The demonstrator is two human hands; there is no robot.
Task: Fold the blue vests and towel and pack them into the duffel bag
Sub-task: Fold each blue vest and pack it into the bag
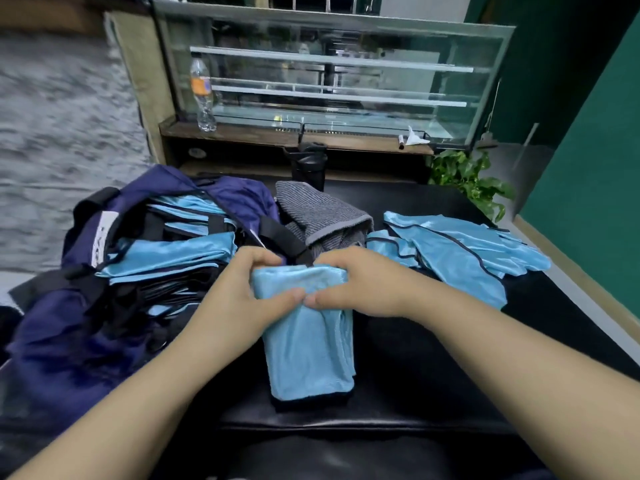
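A light-blue vest [308, 348], folded into a narrow strip, lies on the black table in front of me. My left hand [242, 292] and my right hand [353, 282] both pinch its far end, thumbs nearly touching. The navy duffel bag [69, 341] lies open at the left with several folded blue vests [166, 254] inside. A grey striped towel [318, 213] lies crumpled behind my hands. More unfolded blue vests [464, 251] are spread at the right.
The black table [433, 368] has its front edge near me. Behind it stands a glass display case [332, 74] on a wooden ledge with a plastic bottle [202, 95]. A black flask [308, 168] and a green plant [467, 178] stand at the table's back.
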